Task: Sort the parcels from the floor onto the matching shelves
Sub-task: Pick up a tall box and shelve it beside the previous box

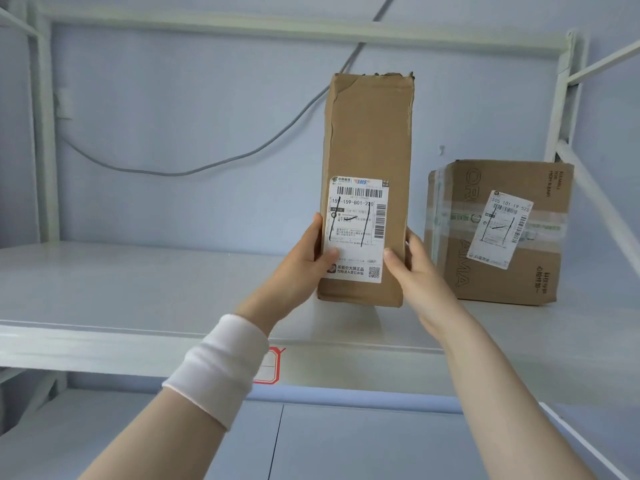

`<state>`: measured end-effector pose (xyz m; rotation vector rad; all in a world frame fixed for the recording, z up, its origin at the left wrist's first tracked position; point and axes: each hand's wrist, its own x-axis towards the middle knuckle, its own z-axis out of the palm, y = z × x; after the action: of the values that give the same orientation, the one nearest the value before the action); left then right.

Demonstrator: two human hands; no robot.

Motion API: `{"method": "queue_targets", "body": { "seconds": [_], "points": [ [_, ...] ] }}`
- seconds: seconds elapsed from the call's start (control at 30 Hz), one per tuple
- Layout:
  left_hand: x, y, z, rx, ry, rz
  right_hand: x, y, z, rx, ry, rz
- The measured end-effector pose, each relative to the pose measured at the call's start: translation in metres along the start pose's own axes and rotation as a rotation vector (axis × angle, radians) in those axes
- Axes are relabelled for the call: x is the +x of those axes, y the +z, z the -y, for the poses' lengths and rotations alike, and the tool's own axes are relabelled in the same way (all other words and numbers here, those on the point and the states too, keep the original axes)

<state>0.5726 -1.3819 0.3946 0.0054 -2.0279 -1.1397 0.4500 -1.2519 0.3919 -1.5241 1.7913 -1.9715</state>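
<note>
- Both hands clasp one tall box (369, 140): my left hand (304, 261) wraps its left edge with the thumb laid over the label (358, 230), my right hand (415, 268) presses its right edge with the thumb on the front face. Fingers are curled close round the cardboard, not spread.
- I count two parcels: the tall box in my grip and a squat box (498, 233) to its right.
- I hold the tall box upright, its bottom edge at or just above the shelf (138, 289); I cannot tell whether it touches.
- Each parcel carries one white label; the squat box's label (500, 230) is tilted, over clear tape.
- The squat box rests on the same shelf, just beside my right hand, not touching the tall box.
- One white wristband (221, 368) sits on my left forearm.
- One red-edged tag (270, 365) is stuck to the shelf's front lip.
- One grey cable (207, 164) sags across the wall behind.
</note>
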Motion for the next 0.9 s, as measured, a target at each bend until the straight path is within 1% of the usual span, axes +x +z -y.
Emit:
{"method": "queue_targets", "body": {
  "seconds": [0.17, 0.3, 0.4, 0.6, 0.9],
  "points": [
    [0.036, -0.012, 0.021, 0.2, -0.132, 0.083, 0.033, -0.007, -0.012, -0.152, 0.088, 0.101],
    [0.063, -0.011, 0.038, 0.311, -0.258, 0.111, 0.054, -0.012, -0.03, -0.259, 0.188, 0.108],
    [0.075, -0.006, 0.047, 0.314, -0.332, 0.125, 0.066, -0.013, -0.041, -0.281, 0.236, 0.071],
    [0.091, -0.001, 0.053, 0.309, -0.37, 0.157, 0.091, -0.016, -0.056, -0.337, 0.323, 0.037],
    [0.102, -0.001, 0.064, 0.254, -0.446, 0.122, 0.112, -0.013, -0.073, -0.357, 0.365, 0.02]
  ]
}}
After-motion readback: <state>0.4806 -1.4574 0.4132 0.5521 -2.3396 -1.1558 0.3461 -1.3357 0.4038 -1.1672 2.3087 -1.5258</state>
